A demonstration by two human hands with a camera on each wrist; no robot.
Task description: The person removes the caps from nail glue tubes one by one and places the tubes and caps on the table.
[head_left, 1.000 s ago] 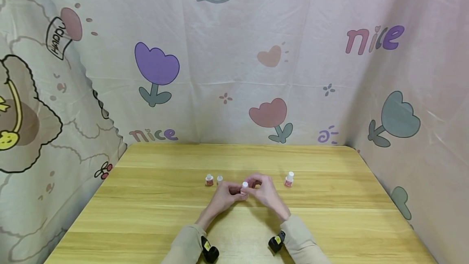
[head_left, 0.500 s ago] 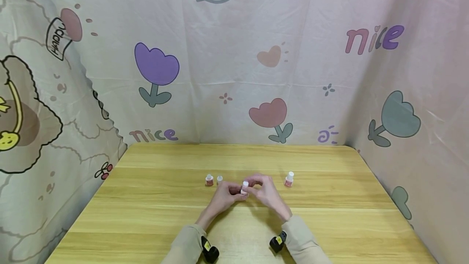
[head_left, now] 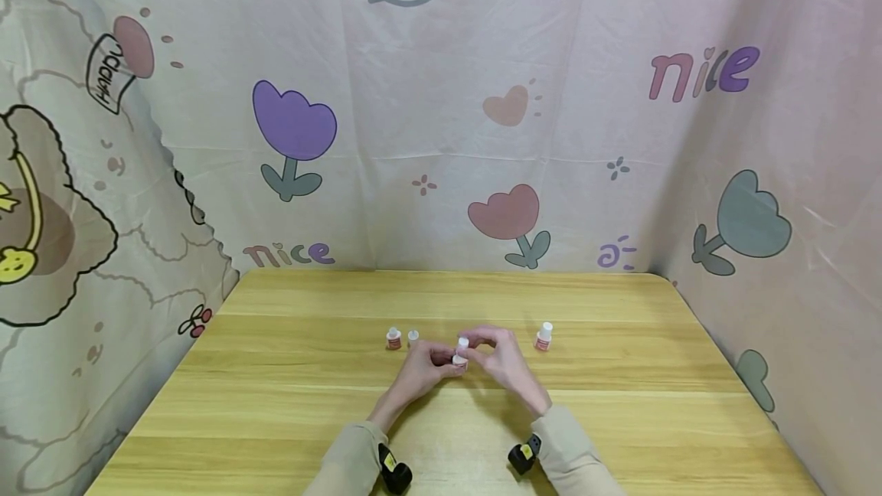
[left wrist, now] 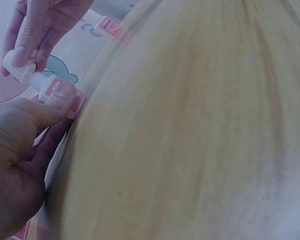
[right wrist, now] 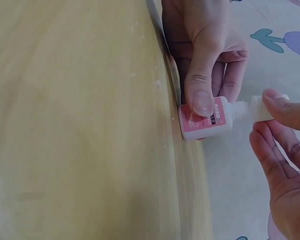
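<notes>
My left hand (head_left: 422,372) grips a small white bottle with a pink label (right wrist: 205,119) by its sides, thumb across the label, low over the table. The bottle stands upright in the head view. Its clear threaded neck shows bare in both wrist views. At its mouth my right hand (head_left: 506,362) pinches a white cap (left wrist: 19,66) between thumb and fingers. The cap sits just off the neck, slightly tilted; whether it still touches the tip I cannot tell.
A similar capped bottle (head_left: 543,337) stands to the right of my hands. Left of them stand another small bottle (head_left: 393,339) and a white piece (head_left: 413,336), partly hidden behind my left hand. Patterned cloth (head_left: 413,213) hangs behind the wooden table (head_left: 289,373).
My right hand has raised the cap a little and shifted it slightly right, so more of the bottle's top shows. The left hand and the bottle have stayed in place.
</notes>
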